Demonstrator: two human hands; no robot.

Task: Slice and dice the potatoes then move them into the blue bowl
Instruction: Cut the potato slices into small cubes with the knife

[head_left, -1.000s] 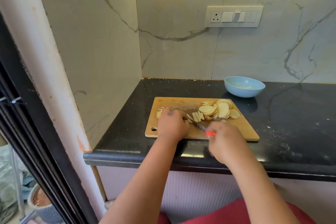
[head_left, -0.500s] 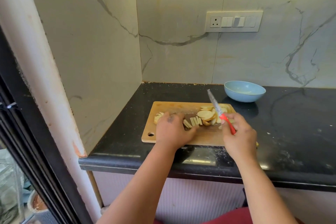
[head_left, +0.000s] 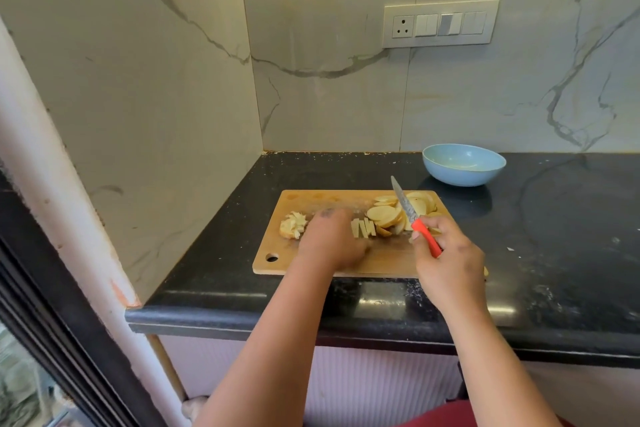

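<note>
Two hands over the cutting board (head_left: 277,262), right hand (head_left: 450,260) gripped the knife (head_left: 414,218) raised above potato slices (head_left: 388,215), left hand (head_left: 330,243) curled downward beside potato strips (head_left: 363,228), its grasp hidden.

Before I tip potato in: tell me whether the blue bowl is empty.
Empty: the round blue bowl shows only bare pale inside, no potato.

A black speckled counter (head_left: 554,253) fills the lower right of the frame. A wooden cutting board (head_left: 277,246) is laid at centre; a blue bowl (head_left: 464,165) is set upper right of it.
</note>
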